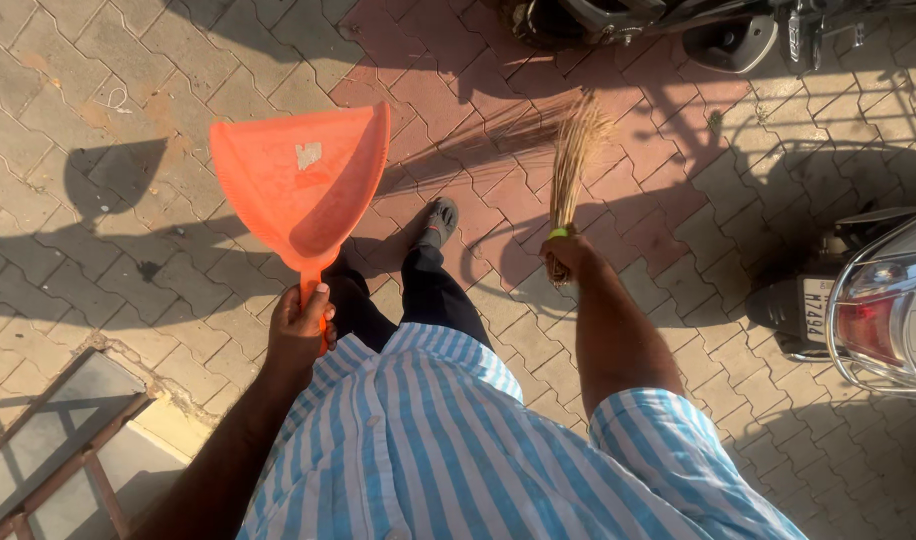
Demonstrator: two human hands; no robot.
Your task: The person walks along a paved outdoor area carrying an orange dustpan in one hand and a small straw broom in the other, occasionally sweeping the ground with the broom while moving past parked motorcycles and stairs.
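My left hand [300, 325] grips the handle of an orange plastic dustpan [303, 185], held up above the paving with its open scoop facing up and away from me. A small pale sticker sits on the pan's face. My right hand [570, 252] is closed around the bound end of a straw broom [576, 160], tied with a green band. Its bristles fan forward over the reddish pavers. Between my arms I see my blue-and-white striped shirt [448, 440], dark trousers and one grey shoe [439, 220] stepping forward.
Interlocking paving bricks [128, 90] cover the ground, with long shadows across them. A parked scooter's rear with red tail light [873, 315] stands at the right. Another two-wheeler [678, 25] is parked at the top. A metal-framed grate [53, 440] lies lower left.
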